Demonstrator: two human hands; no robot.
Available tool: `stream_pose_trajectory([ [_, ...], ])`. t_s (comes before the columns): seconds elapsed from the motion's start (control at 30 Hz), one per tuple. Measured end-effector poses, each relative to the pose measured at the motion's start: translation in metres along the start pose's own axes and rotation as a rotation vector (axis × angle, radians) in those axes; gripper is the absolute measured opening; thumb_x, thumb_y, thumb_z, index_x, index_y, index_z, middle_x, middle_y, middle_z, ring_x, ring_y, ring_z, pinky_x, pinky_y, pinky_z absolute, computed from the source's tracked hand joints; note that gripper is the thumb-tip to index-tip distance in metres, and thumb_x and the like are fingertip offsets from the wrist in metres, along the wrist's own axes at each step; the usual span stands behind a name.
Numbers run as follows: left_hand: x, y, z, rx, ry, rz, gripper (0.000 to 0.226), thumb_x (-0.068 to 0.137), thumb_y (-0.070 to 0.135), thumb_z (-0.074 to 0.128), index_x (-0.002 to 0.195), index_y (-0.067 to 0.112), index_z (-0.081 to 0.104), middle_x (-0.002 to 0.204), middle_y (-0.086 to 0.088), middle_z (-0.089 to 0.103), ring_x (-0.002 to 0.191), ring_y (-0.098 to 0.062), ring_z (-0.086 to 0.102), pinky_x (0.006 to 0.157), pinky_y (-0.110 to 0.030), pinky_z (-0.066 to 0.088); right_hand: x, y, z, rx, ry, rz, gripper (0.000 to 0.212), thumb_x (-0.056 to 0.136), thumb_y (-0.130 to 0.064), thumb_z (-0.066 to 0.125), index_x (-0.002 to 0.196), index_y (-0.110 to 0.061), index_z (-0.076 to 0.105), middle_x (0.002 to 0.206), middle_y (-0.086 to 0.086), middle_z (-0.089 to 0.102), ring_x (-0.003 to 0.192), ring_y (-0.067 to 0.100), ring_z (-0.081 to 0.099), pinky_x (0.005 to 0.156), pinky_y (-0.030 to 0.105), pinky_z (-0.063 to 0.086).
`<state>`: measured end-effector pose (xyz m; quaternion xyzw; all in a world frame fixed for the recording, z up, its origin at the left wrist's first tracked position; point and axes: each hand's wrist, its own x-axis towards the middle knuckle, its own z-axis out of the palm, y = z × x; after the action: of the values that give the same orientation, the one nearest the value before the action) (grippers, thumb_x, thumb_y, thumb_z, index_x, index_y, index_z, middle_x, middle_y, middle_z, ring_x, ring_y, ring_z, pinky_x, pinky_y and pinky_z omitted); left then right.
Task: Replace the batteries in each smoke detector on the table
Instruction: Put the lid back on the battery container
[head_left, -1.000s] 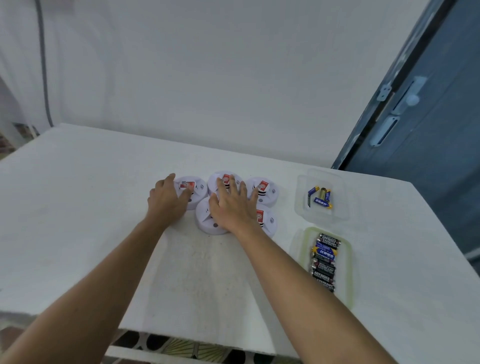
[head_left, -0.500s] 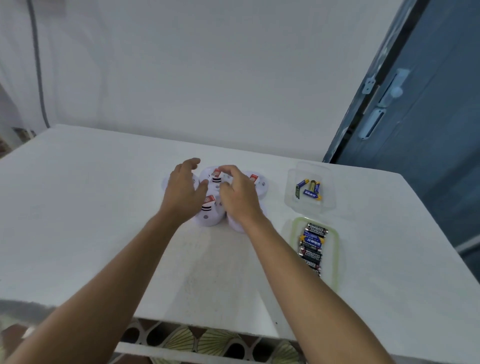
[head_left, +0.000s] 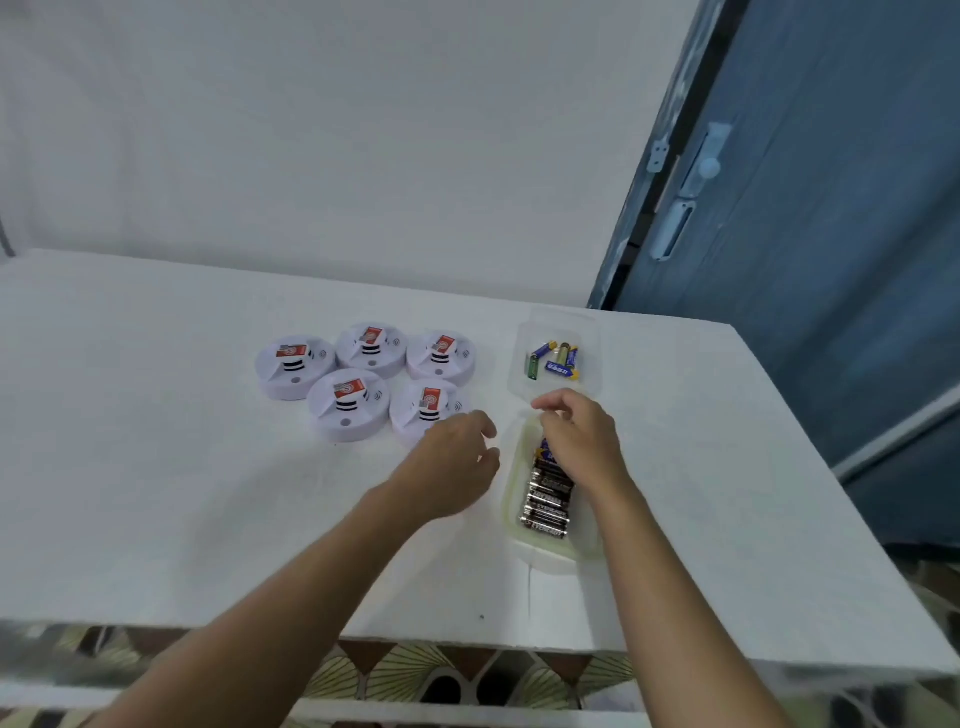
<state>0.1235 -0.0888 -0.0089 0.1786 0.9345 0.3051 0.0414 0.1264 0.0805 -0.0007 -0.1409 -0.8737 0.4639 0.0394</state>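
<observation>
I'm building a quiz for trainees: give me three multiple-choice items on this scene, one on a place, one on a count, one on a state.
1. The right hand is: A over the near tray; B on a detector; C on the door.
2. Detectors in view: A three; B five; C seven.
3. The tray's batteries lie: A scattered; B upright; C in a row.
Key: 1 A, it hangs above the tray's far end; 2 B, three behind, two in front; 3 C, side by side.

We have one view, from up on our head. It looks forward and down, close above our left hand (head_left: 452, 467) and right hand (head_left: 576, 441).
</observation>
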Motion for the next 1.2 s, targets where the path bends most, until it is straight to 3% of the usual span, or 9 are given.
stream_pose_trajectory([
  [0.13,0.002,0.003,0.019,0.029,-0.050,-0.097,0.036,0.099,0.033,0.047,0.127,0.011,0.050,0.120,-0.007,0.056,0.108,-0.023,0.054,0.087,-0.028,0.039,0.005,0.023,-0.009,-0.258,0.050,0.045,0.043,0.091,-0.015,0.046,0.130,-0.028,0.059,0.134,-0.004,0.058,0.124,0.026,0.049,0.107,0.045,0.033],
  [0.23,0.003,0.007,0.028,0.043,-0.037,-0.157,0.036,0.096,0.035,0.051,0.120,0.008,0.051,0.118,-0.009,0.056,0.105,-0.024,0.052,0.086,-0.030,0.040,0.007,0.035,-0.016,-0.391,0.063,0.085,0.051,0.094,-0.018,0.043,0.144,-0.024,0.049,0.146,0.001,0.048,0.134,0.027,0.039,0.107,0.046,0.028],
  [0.43,0.006,0.017,0.032,0.035,-0.029,-0.186,0.027,0.094,0.025,0.053,0.110,0.003,0.053,0.111,-0.013,0.058,0.096,-0.024,0.050,0.080,-0.031,0.041,0.012,0.051,-0.024,-0.357,0.060,0.124,0.039,0.099,-0.028,0.047,0.137,-0.024,0.054,0.133,0.003,0.058,0.128,0.028,0.044,0.103,0.042,0.037],
  [0.57,0.005,0.026,0.035,0.043,-0.026,-0.184,0.007,0.093,0.012,0.046,0.095,0.006,0.043,0.095,-0.013,0.056,0.081,-0.026,0.049,0.068,-0.033,0.036,0.014,0.053,-0.025,-0.254,0.054,0.094,0.034,0.100,-0.024,0.052,0.133,-0.020,0.057,0.125,0.005,0.060,0.123,0.028,0.049,0.096,0.037,0.043],
  [0.67,0.004,0.028,0.037,0.050,-0.004,-0.198,0.006,0.093,0.008,0.043,0.089,0.007,0.039,0.078,-0.005,0.049,0.074,-0.027,0.050,0.058,-0.031,0.032,0.014,0.054,-0.025,-0.237,0.044,0.074,0.038,0.097,-0.014,0.053,0.135,-0.017,0.059,0.124,0.007,0.062,0.121,0.027,0.054,0.099,0.035,0.045],
  [0.77,0.004,0.030,0.037,0.035,0.018,-0.224,0.005,0.094,0.008,0.042,0.091,0.008,0.038,0.073,-0.002,0.047,0.068,-0.025,0.051,0.055,-0.030,0.033,0.014,0.053,-0.030,-0.157,0.002,0.095,0.048,0.091,-0.001,0.058,0.138,-0.012,0.058,0.128,0.010,0.063,0.119,0.023,0.059,0.098,0.025,0.043],
  [0.9,0.006,0.034,0.032,0.051,0.068,-0.308,0.017,0.096,0.012,0.040,0.110,0.003,0.043,0.091,-0.011,0.056,0.077,-0.025,0.049,0.068,-0.033,0.039,0.010,0.049,-0.034,-0.086,-0.029,0.127,0.056,0.086,0.003,0.058,0.140,-0.014,0.057,0.131,0.007,0.061,0.117,0.019,0.060,0.091,0.019,0.040],
  [1.07,0.004,0.026,0.031,-0.184,0.037,-0.412,0.024,0.094,0.016,0.045,0.116,0.007,0.050,0.097,-0.008,0.057,0.084,-0.023,0.053,0.072,-0.034,0.044,0.004,0.044,-0.035,-0.059,-0.034,0.143,0.057,0.083,0.003,0.058,0.137,-0.015,0.059,0.127,0.004,0.063,0.116,0.018,0.060,0.090,0.019,0.041],
  [1.2,-0.003,0.023,0.022,-0.491,-0.053,-0.415,0.021,0.097,0.023,0.044,0.094,0.005,0.053,0.083,-0.008,0.058,0.068,-0.020,0.053,0.060,-0.029,0.044,0.002,0.037,-0.035,-0.025,-0.038,0.126,0.054,0.083,0.003,0.056,0.133,-0.017,0.062,0.124,0.002,0.064,0.103,0.012,0.057,0.085,0.020,0.043],
])
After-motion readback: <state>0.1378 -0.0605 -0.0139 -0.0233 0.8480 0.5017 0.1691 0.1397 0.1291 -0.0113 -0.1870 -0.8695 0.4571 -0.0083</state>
